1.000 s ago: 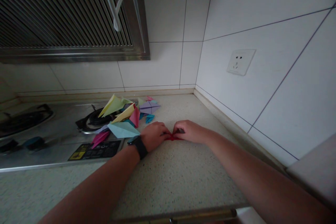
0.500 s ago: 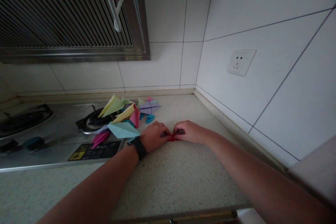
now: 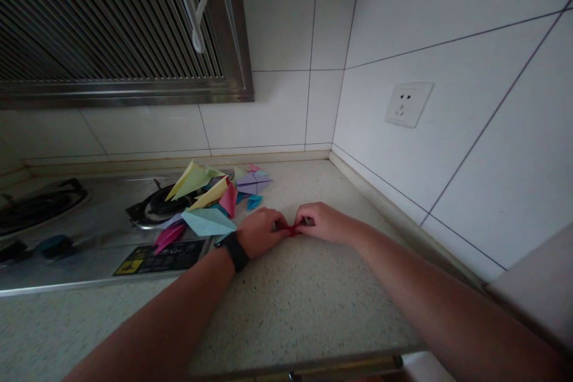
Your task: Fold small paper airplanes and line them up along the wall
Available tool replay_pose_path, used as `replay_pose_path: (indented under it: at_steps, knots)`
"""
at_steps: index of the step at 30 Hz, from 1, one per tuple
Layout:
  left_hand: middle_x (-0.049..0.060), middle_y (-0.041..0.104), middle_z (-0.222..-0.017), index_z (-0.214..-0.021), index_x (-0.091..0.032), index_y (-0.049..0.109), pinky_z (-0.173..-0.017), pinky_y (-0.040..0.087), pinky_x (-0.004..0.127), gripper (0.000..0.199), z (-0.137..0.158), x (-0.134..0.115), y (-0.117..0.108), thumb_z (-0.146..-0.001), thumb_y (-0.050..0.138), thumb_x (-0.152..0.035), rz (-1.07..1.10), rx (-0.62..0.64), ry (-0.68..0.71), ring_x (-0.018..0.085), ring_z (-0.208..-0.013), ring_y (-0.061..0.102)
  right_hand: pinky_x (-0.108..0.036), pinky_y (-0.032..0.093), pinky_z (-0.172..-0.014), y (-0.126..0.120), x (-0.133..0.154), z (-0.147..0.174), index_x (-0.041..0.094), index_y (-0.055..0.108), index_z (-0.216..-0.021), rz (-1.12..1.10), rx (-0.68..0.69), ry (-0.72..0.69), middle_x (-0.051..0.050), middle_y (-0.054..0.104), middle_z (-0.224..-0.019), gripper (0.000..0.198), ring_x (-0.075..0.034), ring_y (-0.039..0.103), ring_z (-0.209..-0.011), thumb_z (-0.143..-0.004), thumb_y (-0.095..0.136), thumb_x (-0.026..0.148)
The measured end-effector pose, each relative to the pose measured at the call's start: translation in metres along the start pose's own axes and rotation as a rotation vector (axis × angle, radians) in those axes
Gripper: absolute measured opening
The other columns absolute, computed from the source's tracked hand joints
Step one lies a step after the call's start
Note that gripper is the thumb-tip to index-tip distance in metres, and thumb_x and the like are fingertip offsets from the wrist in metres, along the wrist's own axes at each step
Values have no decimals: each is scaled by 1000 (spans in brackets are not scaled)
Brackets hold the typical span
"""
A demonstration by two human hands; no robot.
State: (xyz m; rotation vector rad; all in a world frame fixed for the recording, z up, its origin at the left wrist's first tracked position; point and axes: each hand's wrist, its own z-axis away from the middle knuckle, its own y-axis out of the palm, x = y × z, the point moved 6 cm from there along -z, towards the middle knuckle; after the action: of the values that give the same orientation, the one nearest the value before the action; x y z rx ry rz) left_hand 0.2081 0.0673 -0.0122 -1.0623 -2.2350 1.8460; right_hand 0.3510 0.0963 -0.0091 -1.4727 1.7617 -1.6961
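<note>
One small red piece [image 3: 292, 230], largely hidden by fingers, lies at the meeting point of two bare hands, low over or on the speckled countertop [image 3: 308, 304]; actual contact with the surface cannot be told. The left hand [image 3: 264, 231] pinches its left side between thumb and bent fingers; the right hand [image 3: 326, 222] pinches its right side in like manner, the fingertips of the two hands close together. A dark wristwatch [image 3: 236, 252] encircles the left wrist.

To the left of and beyond the left hand is a loose group of folded papers, spread across the stove's edge and the adjoining counter. Nearest the wrist is a pale blue folded sheet [image 3: 208, 222], with a magenta piece [image 3: 169, 239] to its left. Behind these are a cream piece [image 3: 213, 193], a pink piece [image 3: 228, 200] and a tall yellow-green piece [image 3: 190, 181]; a lilac piece [image 3: 253, 183] and a small bright blue piece [image 3: 254, 202] rest at the right side of the group.

Farther out, the steel stove [image 3: 96, 265] carries two burners and two knobs. Above it is a slatted range hood [image 3: 111, 18]; a white socket [image 3: 409, 105] is set in the right-hand tiled wall [image 3: 465, 71].
</note>
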Motion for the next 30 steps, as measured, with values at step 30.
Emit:
replay_pose_path:
  at_steps: [30]
  knots:
    - [3, 69, -85, -91, -27, 74, -81, 39, 34, 22, -1, -1, -5, -81, 65, -45, -123, -18, 76, 21, -87, 55, -27, 42, -74, 3, 1, -1, 19, 70, -87, 150, 3, -40, -4, 65, -80, 11, -16, 58, -79, -77, 65, 18]
